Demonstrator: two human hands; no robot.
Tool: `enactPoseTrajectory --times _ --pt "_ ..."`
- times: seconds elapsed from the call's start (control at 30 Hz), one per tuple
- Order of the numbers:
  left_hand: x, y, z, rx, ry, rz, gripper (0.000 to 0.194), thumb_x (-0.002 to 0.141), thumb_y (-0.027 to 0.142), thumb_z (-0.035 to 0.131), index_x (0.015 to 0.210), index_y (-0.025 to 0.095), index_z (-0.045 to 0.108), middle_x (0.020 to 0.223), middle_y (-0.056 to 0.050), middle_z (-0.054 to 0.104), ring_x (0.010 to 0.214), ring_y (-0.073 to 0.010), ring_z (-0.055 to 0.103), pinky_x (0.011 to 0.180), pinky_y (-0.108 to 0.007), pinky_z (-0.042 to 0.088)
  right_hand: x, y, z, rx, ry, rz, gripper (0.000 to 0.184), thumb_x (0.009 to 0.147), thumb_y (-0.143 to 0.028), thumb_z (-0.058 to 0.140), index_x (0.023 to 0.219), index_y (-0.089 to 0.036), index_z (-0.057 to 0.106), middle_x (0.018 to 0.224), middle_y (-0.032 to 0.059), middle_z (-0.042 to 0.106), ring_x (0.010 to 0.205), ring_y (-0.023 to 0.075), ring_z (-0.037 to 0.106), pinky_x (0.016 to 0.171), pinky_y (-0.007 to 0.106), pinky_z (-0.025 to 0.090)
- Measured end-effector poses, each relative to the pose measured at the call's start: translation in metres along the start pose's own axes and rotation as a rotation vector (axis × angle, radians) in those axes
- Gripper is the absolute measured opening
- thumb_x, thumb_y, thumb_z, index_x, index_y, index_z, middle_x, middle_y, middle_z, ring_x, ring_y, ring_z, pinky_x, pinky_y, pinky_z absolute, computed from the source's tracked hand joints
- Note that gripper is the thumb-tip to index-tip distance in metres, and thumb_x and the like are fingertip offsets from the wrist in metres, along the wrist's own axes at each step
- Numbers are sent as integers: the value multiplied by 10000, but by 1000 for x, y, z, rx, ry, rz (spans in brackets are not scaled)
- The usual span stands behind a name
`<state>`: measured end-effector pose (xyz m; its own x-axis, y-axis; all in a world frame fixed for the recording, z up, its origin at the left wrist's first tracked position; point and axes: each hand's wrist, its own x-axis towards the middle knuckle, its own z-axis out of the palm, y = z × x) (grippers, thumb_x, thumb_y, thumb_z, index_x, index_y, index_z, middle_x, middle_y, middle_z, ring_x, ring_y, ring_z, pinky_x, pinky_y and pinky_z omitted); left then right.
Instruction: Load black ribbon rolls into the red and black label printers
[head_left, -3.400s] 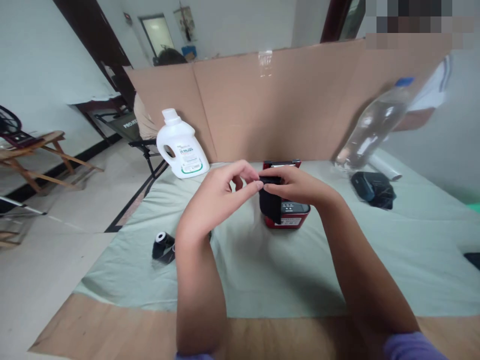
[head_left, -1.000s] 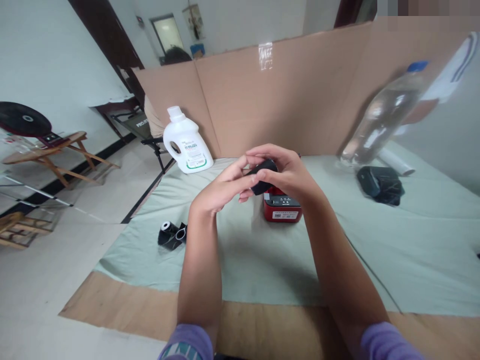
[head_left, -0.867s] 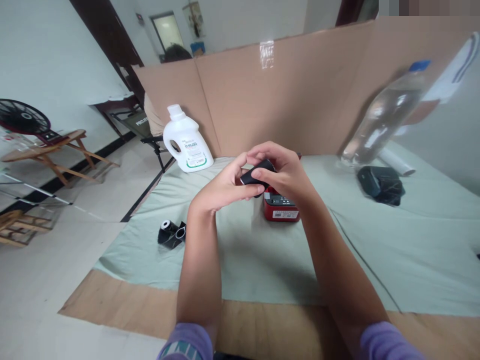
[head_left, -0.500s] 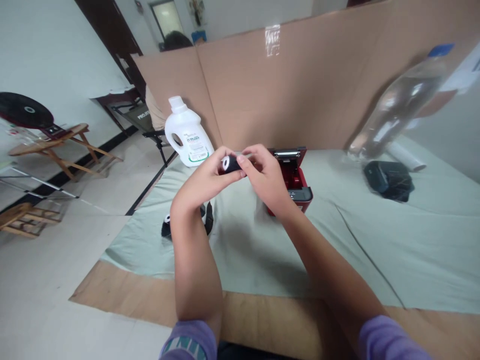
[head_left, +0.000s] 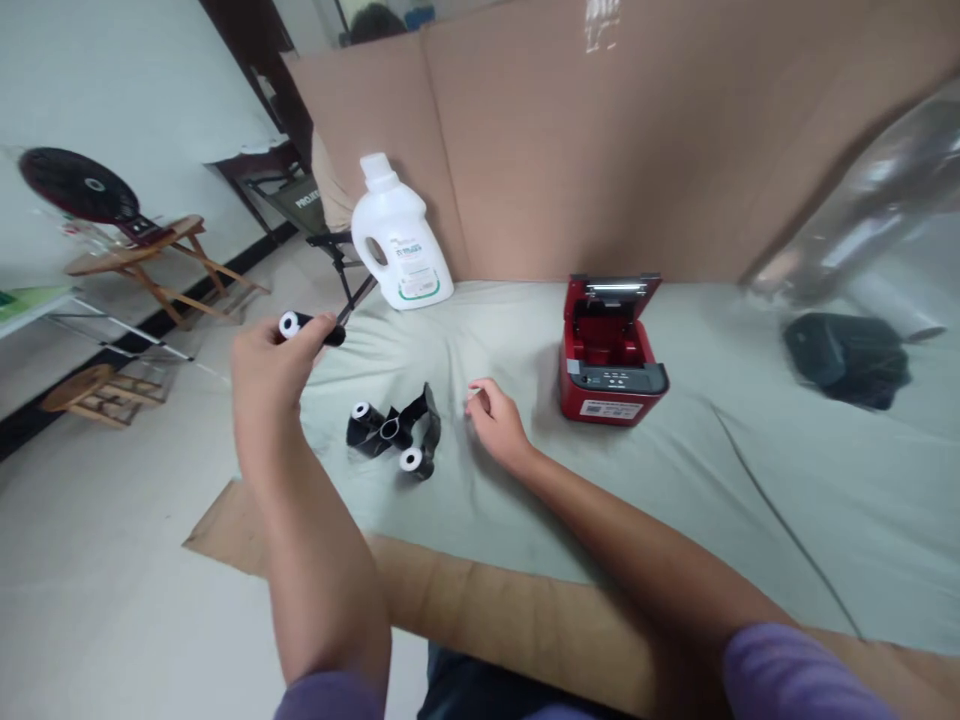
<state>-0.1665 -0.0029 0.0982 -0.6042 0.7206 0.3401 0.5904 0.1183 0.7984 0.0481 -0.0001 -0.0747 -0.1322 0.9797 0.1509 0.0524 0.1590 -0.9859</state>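
Observation:
My left hand (head_left: 274, 365) is raised at the left, closed around a small paper roll (head_left: 324, 330) with a black outer wrap and a white end with a dark core. My right hand (head_left: 496, 422) is low over the cloth with its fingers curled together; a small pale spot shows at the fingertips, too small to name. Between the hands lie black-wrapped paper rolls (head_left: 411, 460) with torn black wrapping (head_left: 429, 415). To the right of my right hand stands a red receipt printer (head_left: 611, 410), its lid raised and its red inside showing.
A white jug (head_left: 405, 240) stands at the back by a cardboard screen (head_left: 525, 150). At the right are a large clear bottle (head_left: 847, 210) and a black bundle (head_left: 847, 358). A dark cable or crease (head_left: 780, 515) runs across the cloth (head_left: 720, 500).
My hands, together at the paper roll before, have parted. The left carried the roll to the left; the right moved down toward the cloth. The printer and rolls are now uncovered.

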Motion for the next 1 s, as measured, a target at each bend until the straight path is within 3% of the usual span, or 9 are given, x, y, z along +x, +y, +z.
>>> enactPoseTrajectory --times 0.17,0.27,0.33,0.47,0.73,1.0 --pt "6 -91 5 224 10 20 319 695 369 805 773 176 564 662 63 514 646 -114 469 589 -237 337 -4 5 5 -76 -93 -71 213 953 -397 505 1068 -235 582 688 -57 526 624 157 499 651 285 378" --pt "4 -140 17 45 36 -12 427 710 345 791 1038 187 569 877 13 655 732 -137 579 673 -240 446 -4 4 4 -83 -86 -63 217 955 -401 506 1068 -233 586 708 -50 538 632 159 506 652 288 378" --pt "5 -158 23 -22 9 -8 534 725 368 783 1179 186 570 1005 -44 707 806 -168 637 731 -264 499 -4 4 4 -89 -86 -58 217 954 -400 510 1067 -233 588 712 -48 543 635 161 510 652 288 379" --pt "12 -170 30 22 -49 9 475 732 401 767 1125 154 667 1053 -96 740 878 -215 677 795 -299 530 -6 1 4 -107 -97 -60 217 964 -401 504 1068 -231 587 721 -44 555 642 162 517 661 291 385" --pt "7 -182 49 -73 -161 -21 461 693 411 766 1061 141 694 1002 -89 751 823 -180 672 722 -253 518 -5 -1 2 -115 -98 -65 244 996 -418 442 1042 -229 589 794 -13 623 723 178 573 712 299 405" --pt "7 -188 54 -110 -228 -105 519 644 393 797 1083 140 689 1031 -91 744 706 -139 623 634 -236 489 -5 -1 2 -118 -103 -61 263 1007 -434 422 1021 -234 592 792 -7 626 708 180 567 696 301 398"
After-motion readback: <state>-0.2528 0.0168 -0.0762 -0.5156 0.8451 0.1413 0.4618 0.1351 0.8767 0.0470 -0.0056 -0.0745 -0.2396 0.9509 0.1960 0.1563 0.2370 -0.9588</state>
